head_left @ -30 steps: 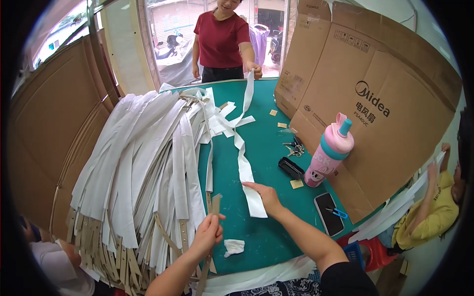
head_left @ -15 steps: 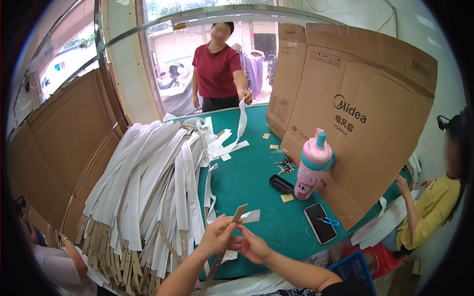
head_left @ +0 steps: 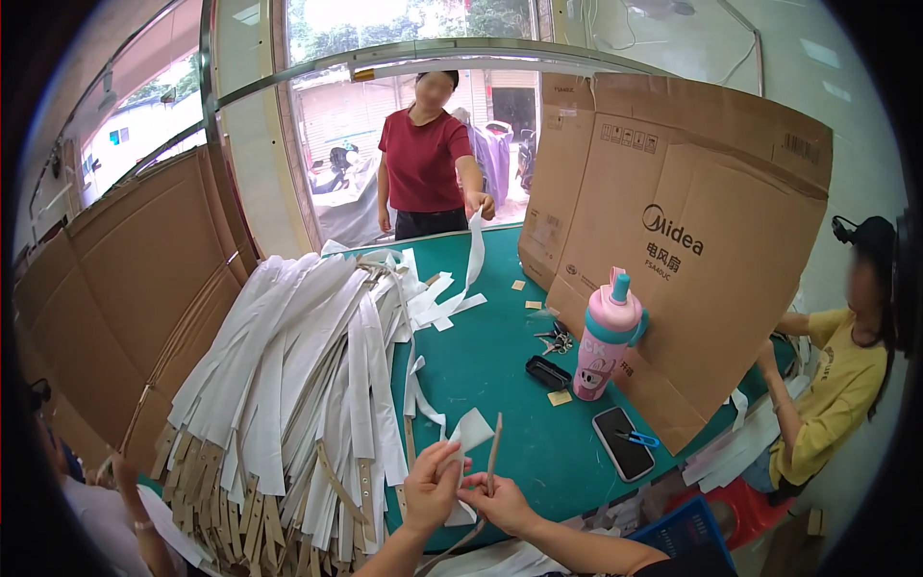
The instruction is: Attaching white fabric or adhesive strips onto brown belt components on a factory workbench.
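Observation:
Just above the table's near edge, my left hand (head_left: 435, 489) is closed on a white strip (head_left: 472, 430), whose folded end sticks up past the fingers. Close beside it, my right hand (head_left: 502, 504) pinches a narrow tan strap (head_left: 495, 450). That strap stands nearly edge-on, with its tail curving down below my hands. To the left lies a large heap of white strips (head_left: 279, 337), with tan straps (head_left: 245, 510) showing at its near end; some have small holes. A loose white strip (head_left: 416, 389) trails along the table between the heap and my hands.
On the green table (head_left: 481, 361) stand a pink bottle (head_left: 602, 351) and a cardboard sheet (head_left: 702, 183). Nearby lie a phone (head_left: 615, 457), blue snips (head_left: 638, 439), keys (head_left: 555, 338) and a black case (head_left: 548, 369). A person in red (head_left: 423, 163) across the table holds a white strip; others work at both sides.
The tan strap has passed from my left hand to my right hand. My left hand now grips the white strip, which stands higher. My view has tilted slightly.

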`<state>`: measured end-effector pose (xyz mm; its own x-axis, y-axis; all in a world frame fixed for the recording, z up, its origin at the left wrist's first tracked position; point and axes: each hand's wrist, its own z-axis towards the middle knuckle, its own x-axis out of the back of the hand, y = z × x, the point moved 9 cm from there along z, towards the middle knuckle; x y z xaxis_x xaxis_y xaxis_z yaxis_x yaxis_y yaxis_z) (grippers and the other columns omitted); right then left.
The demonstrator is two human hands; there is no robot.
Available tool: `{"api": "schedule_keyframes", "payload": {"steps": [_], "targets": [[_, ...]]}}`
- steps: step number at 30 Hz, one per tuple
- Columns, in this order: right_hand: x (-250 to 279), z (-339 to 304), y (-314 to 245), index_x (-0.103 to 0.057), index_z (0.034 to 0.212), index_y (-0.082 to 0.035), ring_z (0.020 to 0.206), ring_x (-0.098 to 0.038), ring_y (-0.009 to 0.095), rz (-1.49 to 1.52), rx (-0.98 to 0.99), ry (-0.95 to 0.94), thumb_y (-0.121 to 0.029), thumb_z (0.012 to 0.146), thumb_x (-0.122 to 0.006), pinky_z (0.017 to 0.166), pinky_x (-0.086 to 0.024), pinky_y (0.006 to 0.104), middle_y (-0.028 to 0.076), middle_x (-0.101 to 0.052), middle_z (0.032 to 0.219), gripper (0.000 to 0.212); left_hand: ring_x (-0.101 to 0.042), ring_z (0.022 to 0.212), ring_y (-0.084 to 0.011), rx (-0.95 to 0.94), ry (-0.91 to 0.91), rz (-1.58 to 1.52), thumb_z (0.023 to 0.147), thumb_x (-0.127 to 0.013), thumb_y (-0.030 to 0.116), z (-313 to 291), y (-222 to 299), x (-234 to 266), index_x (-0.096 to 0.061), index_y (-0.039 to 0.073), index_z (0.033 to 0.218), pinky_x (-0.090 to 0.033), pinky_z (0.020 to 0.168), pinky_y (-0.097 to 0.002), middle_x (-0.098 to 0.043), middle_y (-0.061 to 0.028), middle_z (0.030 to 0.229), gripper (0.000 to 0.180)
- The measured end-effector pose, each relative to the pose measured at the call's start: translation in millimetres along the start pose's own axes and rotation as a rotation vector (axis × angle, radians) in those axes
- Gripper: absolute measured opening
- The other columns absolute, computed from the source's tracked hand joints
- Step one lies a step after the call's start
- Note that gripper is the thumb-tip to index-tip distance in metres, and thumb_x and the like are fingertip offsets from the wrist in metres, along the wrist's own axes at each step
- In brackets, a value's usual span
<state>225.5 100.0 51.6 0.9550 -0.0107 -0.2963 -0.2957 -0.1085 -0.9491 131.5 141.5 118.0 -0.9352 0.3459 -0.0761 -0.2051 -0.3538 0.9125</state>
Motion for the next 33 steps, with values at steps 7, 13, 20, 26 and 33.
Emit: {"api": "schedule_keyframes", "payload": {"steps": [7,13,20,26,33], "targets": [[-4,-1,-4,-0.059,0.088,-0.005,0.052,-0.04,0.003,-0.228,0.166,0.05,-0.024,0.079,-0.064,0.047,-0.032,0.0204,-0.004,-0.048,0.058,0.022,-0.05,0.106,-0.0264,0.195,0.273,-0.449,0.071,-0.055,-0.015,-9,-27,35,-0.023,0.007,0.133,-0.045,0.085,-0.032,-0.037,-0.0099,0.118,0.074],[-22,5,-2,-0.059,0.092,-0.005,0.05,-0.039,0.006,-0.484,0.138,-0.018,-0.027,0.077,-0.066,0.047,-0.033,0.0236,-0.002,-0.045,0.055,0.028,-0.047,0.109,-0.0268,0.206,0.312,-0.557,0.071,-0.055,-0.017,-15,-33,35,-0.026,0.007,0.131,-0.045,0.086,-0.0329,-0.035,-0.0108,0.121,0.071],[-26,10,-7,-0.059,0.088,-0.003,0.052,-0.036,0.005,-0.406,0.172,0.018,-0.025,0.082,-0.061,0.046,-0.032,0.0249,-0.001,-0.043,0.055,0.023,-0.034,0.122,-0.0226,0.149,0.354,-0.452,0.071,-0.062,-0.006,-16,-16,52,-0.022,0.007,0.133,-0.034,0.095,-0.0364,-0.033,-0.0096,0.128,0.076],[-20,5,-16,-0.059,0.081,-0.003,0.054,-0.039,0.005,-0.391,0.156,-0.006,-0.026,0.082,-0.061,0.049,-0.033,0.0233,-0.002,-0.044,0.057,0.023,-0.046,0.103,-0.0145,0.802,-0.008,-0.317,0.086,-0.043,0.051,-65,-104,50,-0.055,0.004,0.109,-0.032,0.088,-0.0326,-0.056,-0.005,0.106,0.054],[-21,2,-13,-0.056,0.075,-0.003,0.052,-0.041,0.007,-0.43,0.119,-0.05,-0.029,0.081,-0.06,0.047,-0.034,0.0257,0.0,-0.044,0.054,0.027,-0.049,0.081,-0.0082,0.591,-0.165,-0.397,0.087,-0.052,0.028,-3,-23,37,-0.055,0.002,0.105,-0.039,0.077,-0.0245,-0.056,0.0006,0.09,0.032]]}}
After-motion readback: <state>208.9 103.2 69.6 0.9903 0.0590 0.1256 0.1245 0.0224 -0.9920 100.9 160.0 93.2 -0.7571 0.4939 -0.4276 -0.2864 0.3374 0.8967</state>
